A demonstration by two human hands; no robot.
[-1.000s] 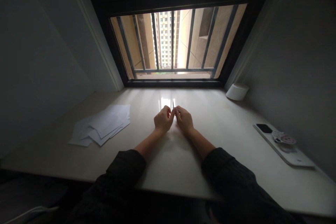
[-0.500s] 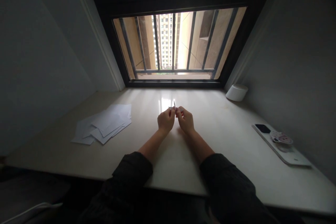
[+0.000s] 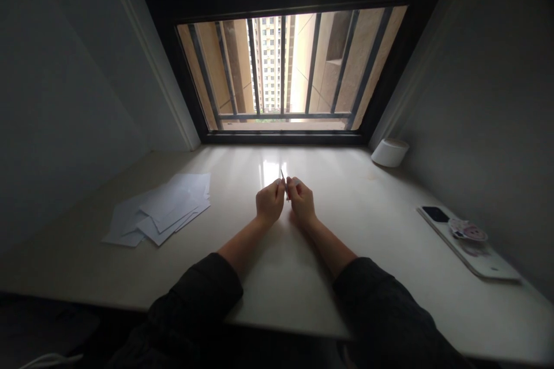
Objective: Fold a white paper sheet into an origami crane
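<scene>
Pinched sliver (image 3: 283, 176) — too small to tell

The left hand (image 3: 270, 202) and right hand (image 3: 302, 202) come together just below the middle of the frame, fingers curled into a pinch, fingertips almost touching. Bare forearms (image 3: 244, 245) angle inward and upward from dark sleeves (image 3: 194, 291) at the lower edge.

We get daylight only from the window (image 3: 289, 69), which burns bright while the walls (image 3: 64, 98) fall dim. A white glare (image 3: 270, 172) sits on the surface (image 3: 355, 196), with soft shadows below the left hand (image 3: 270, 202) and right hand (image 3: 302, 202). The edges bow with distortion, and the sliver (image 3: 283, 177) between the hands looks perhaps slightly blurred.
</scene>
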